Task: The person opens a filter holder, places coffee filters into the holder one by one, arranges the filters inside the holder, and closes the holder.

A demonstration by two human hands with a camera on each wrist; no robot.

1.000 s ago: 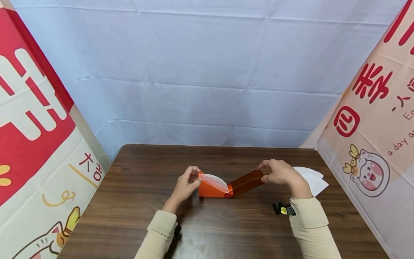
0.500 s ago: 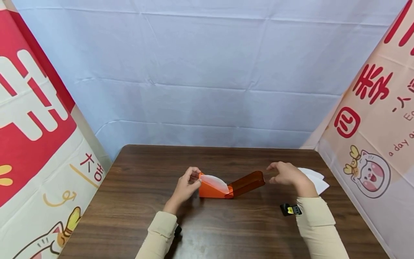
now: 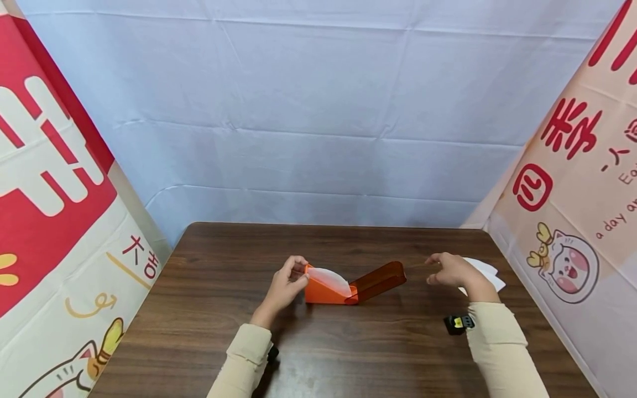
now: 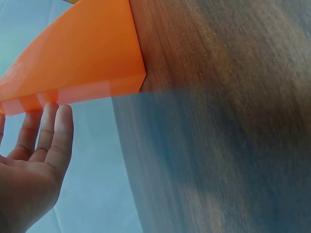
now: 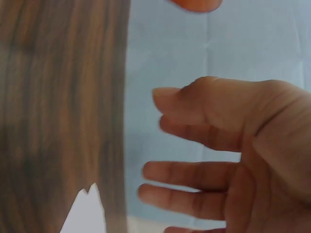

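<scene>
A wedge-shaped orange box [image 3: 325, 293] stands on the table with its see-through brown lid [image 3: 380, 281] swung out to the right. Fan-shaped white paper [image 3: 330, 280], like coffee filters, stands inside it. My left hand [image 3: 286, 283] holds the box's tall left end between thumb and fingers; in the left wrist view, several fingertips [image 4: 63, 114] touch its end wall. To the right of the lid, my right hand [image 3: 455, 272] hovers with nothing in it, fingers loosely spread. Just beyond that hand lie more white fan-shaped papers [image 3: 490, 273], partly hidden by it.
The dark wood table [image 3: 239, 251] ends at a pale hanging cloth [image 3: 298, 138] at the back. Printed cloths [image 3: 557, 232] hang on both sides. A small black wrist camera [image 3: 455, 324] sticks out from the right sleeve.
My right hand has let go of the brown lid and moved right, toward the loose papers. The lid stays swung out. My left hand has stayed on the box.
</scene>
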